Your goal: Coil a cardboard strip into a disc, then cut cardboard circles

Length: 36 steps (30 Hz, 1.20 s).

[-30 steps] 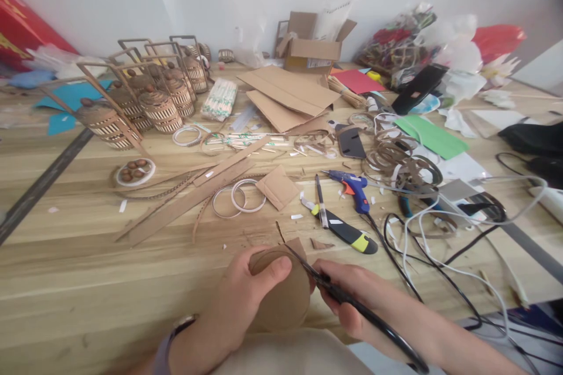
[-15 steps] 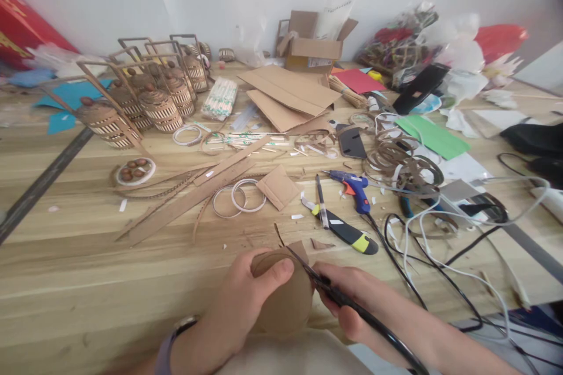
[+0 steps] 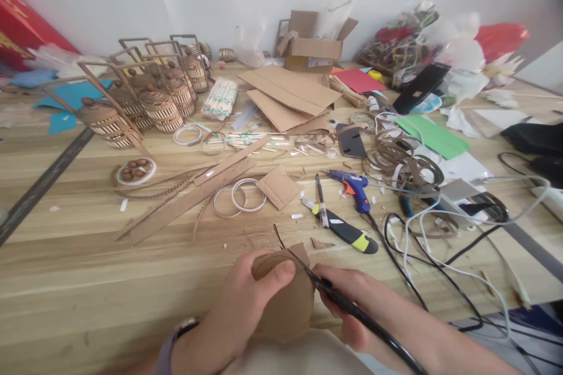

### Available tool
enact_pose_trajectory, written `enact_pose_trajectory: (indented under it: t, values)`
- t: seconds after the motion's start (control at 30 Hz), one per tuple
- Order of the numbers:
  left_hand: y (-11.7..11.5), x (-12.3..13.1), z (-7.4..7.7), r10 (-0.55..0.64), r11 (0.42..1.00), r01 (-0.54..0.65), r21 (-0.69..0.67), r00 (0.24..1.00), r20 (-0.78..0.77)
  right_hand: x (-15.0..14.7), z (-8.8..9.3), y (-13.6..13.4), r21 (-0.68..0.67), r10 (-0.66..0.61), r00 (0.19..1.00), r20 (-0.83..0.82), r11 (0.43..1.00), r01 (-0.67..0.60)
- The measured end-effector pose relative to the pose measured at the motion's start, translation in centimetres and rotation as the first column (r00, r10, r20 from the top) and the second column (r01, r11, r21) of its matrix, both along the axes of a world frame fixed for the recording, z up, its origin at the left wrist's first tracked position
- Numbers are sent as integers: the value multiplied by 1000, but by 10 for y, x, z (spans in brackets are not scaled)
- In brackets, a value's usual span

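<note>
My left hand [image 3: 253,290] is closed on a rounded piece of brown cardboard [image 3: 288,304], its thumb lying on the face and the other fingers behind. My right hand [image 3: 352,299] grips black-handled scissors [image 3: 356,312]. Their blades lie along the cardboard's upper right edge, where a pointed corner [image 3: 301,252] sticks out beyond the blades. Just past the hands, a thin curled strip [image 3: 278,236] and a small cardboard scrap [image 3: 322,244] are on the wooden table [image 3: 109,293].
A yellow-and-black utility knife [image 3: 347,233], a pen [image 3: 322,202] and a blue glue gun [image 3: 357,187] lie ahead. Cables [image 3: 422,263] loop at right. Tape rings [image 3: 248,195] and cardboard strips [image 3: 193,199] lie left of centre. Small lidded baskets [image 3: 160,106] stand behind a dish of brown balls [image 3: 135,170].
The cardboard and its corner have shifted very slightly right and down, with the scissors still against the edge. Both hands keep their hold; things on the table have not moved.
</note>
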State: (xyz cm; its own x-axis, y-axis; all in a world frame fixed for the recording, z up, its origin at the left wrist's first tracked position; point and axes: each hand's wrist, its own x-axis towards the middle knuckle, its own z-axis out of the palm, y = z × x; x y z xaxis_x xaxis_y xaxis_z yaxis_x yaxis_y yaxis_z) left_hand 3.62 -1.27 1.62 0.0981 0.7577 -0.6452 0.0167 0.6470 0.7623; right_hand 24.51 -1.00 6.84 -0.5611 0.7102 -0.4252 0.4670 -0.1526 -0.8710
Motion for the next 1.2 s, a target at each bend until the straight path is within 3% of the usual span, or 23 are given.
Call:
enact_pose_trajectory:
  t: [0.23, 0.67, 1.03, 1.2]
  values:
    - [0, 2, 4, -2, 1000, 1, -23, 999, -41, -4, 1, -3, 55, 0, 1000, 15, 998, -1]
    - [-1, 1, 4, -21, 1000, 22, 6, 996, -88, 4, -20, -9, 158, 46, 992, -121, 987, -26]
    - [-2, 2, 7, -46, 999, 47, 11, 997, -54, -2, -13, -6, 103, 6, 991, -131, 995, 7]
    - [-2, 2, 5, -41, 999, 41, -1, 998, -37, 1, -19, -9, 76, -23, 986, -163, 996, 36]
